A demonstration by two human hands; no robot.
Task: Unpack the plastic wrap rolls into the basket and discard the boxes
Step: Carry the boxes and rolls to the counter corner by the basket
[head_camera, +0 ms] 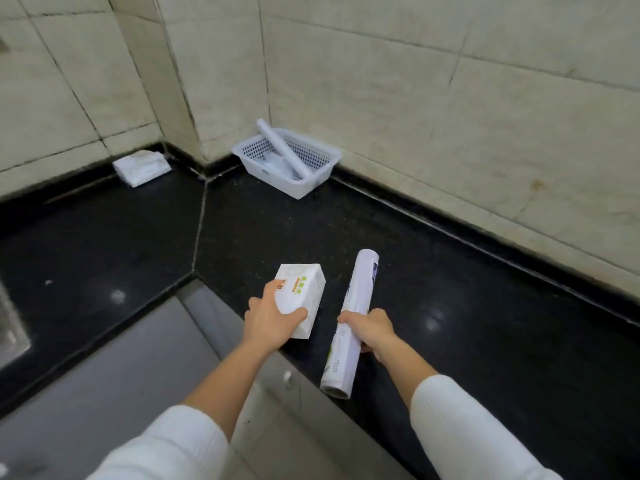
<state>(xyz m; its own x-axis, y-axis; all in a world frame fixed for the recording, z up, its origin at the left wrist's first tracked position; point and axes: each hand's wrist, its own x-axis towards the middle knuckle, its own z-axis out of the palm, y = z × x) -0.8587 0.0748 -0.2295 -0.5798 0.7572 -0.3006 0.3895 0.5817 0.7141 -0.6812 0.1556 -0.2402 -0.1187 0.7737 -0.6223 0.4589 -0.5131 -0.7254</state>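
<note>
Left hand (268,318) is gripping a white box (300,295) with green print, fingers wrapped over its near end, thumb on the right face; box is held just above the near edge of the black counter (450,306), far end pointing at the back corner. Right hand (372,330) is closing around the middle of a plastic wrap roll (351,323), which is lying lengthwise from the near edge toward the back wall; cannot tell if it is resting on the counter or lifted slightly. Box and roll are side by side, not touching.

White perforated basket (313,184) is sitting in the back corner of the counter, against the tiled wall (415,98). A second roll (284,148) is leaning in it diagonally, upper end sticking out over the back rim. Something pale is lying on the basket floor, too blurred to tell.

A white crumpled packet (141,167) is lying at the back edge of the counter's left section, well apart from the basket. White sleeves (460,420) are covering both forearms partway.
</note>
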